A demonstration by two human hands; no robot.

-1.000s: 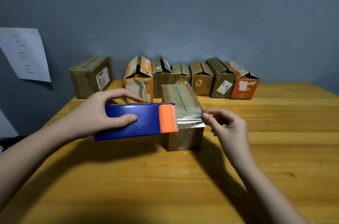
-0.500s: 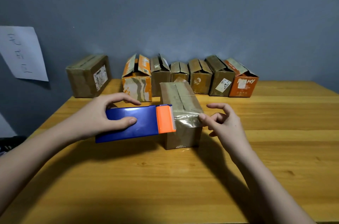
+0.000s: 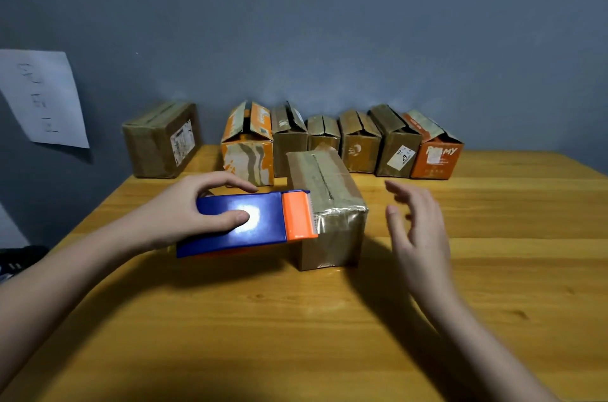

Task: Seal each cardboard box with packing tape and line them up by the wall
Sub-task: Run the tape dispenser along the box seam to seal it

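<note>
While left hand (image 3: pixel 184 207) grips dispenser (image 3: pixel 243 224) against box (image 3: pixel 329 204), right hand (image 3: pixel 418 224) hovers open before unsealed boxes (image 3: pixel 342 141).

Bare table (image 3: pixel 493 270) right of the box (image 3: pixel 329 204) (wall boxes (image 3: pixel 358 145) behind).

paper (image 3: pixel 42 99): left edge cut off, writing illegible | dispenser (image 3: pixel 243 224): tape roll hidden | box labels (image 3: pixel 400 156): print too small | dark object (image 3: pixel 16 262): cut off, unidentifiable

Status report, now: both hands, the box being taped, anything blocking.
Left hand grips tape dispenser against front box. Right hand open, off it. Path clear.
</note>
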